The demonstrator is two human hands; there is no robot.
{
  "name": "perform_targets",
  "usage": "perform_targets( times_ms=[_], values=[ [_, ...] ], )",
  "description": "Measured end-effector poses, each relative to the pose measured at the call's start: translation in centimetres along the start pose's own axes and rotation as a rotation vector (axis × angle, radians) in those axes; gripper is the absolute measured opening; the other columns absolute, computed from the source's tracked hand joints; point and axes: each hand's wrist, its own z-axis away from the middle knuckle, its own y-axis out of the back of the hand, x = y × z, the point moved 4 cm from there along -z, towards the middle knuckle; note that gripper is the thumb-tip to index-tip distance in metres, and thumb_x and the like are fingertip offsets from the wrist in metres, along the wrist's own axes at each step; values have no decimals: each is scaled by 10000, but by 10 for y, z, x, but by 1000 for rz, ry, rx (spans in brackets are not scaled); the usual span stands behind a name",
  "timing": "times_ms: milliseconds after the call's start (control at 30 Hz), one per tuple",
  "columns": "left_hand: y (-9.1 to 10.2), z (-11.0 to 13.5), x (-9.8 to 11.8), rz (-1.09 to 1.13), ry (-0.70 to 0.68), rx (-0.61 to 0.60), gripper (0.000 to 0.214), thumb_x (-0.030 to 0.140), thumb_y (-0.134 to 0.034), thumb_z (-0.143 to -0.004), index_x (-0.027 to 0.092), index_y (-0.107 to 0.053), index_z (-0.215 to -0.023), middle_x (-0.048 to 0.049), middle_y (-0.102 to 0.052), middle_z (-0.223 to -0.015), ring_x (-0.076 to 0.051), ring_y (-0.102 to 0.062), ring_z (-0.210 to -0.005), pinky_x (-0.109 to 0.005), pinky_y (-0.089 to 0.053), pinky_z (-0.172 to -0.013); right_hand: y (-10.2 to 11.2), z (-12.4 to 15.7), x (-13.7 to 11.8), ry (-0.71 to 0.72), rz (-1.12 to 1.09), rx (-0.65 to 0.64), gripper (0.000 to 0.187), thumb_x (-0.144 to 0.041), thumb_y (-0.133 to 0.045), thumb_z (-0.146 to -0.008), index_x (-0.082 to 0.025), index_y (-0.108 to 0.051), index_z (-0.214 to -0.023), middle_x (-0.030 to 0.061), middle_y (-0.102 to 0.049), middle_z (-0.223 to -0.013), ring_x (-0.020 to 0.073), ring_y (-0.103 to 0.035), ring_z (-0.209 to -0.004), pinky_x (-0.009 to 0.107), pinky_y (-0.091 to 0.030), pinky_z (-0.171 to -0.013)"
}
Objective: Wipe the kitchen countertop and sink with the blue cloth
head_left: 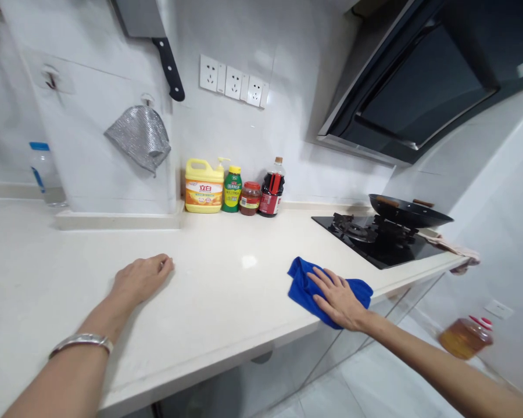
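A blue cloth (303, 290) lies bunched on the pale countertop (226, 278), partly hanging over its front edge. My right hand (337, 299) rests flat on top of this cloth, fingers stretched and spread, pressing rather than gripping it. On the left, my left hand (143, 277) is set down on the countertop with its fingers curled in. Nothing shows in that closed hand, and a silver bracelet (82, 342) circles its wrist.
Against the wall stand a yellow detergent jug (204, 188), a green bottle (232, 190), a red-lidded jar (250, 199) and a dark sauce bottle (272, 190). A wok (412, 213) sits on the gas stove (379, 247) at right. A cleaver (169, 67) hangs upper left.
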Motion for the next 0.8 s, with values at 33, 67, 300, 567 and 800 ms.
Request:
perform_targets(
  times_ms=[33,67,300,567,800],
  values=[
    [0,0,2,-7,8,3,571,473,-219,-940,210,-666,-1179,-178,-726,-1077,-369,-660,-1012,-453,-489,-829,4,0,-14,28,-11,1,616,-513,-307,-993,-272,-304,-1560,75,-293,-1631,364,-282,-1453,613,-347,-1107],
    [-1,0,3,-13,16,6,575,468,-215,-938,210,-670,-1177,-183,-726,-1076,-373,-664,-1010,-455,-493,-827,8,0,-29,57,-26,-4,624,-511,-317,-991,-262,-298,-1563,83,-282,-1634,370,-272,-1456,619,-329,-1116],
    [-4,-1,8,-28,46,7,578,442,-198,-936,204,-660,-1188,-199,-721,-1103,-380,-667,-1035,-464,-492,-847,27,-41,-107,282,-177,-109,694,-587,-343,-973,-293,-199,-1585,85,-171,-1667,404,-184,-1480,677,-231,-1137],
    [-3,3,-1,0,-97,6,515,445,-207,-939,237,-661,-1069,-120,-749,-994,-326,-682,-974,-394,-478,-772,3,-116,-64,177,-189,-121,658,-632,-275,-976,-344,-245,-1567,42,-202,-1663,379,-219,-1480,631,-258,-1143],
    [-7,2,1,-31,-43,-3,499,420,-185,-961,241,-641,-1059,-117,-745,-980,-319,-682,-980,-404,-461,-793,-27,-175,13,-288,-87,-154,654,-610,-225,-971,-330,-259,-1561,55,-233,-1651,385,-294,-1449,645,-316,-1091]
  ],
)
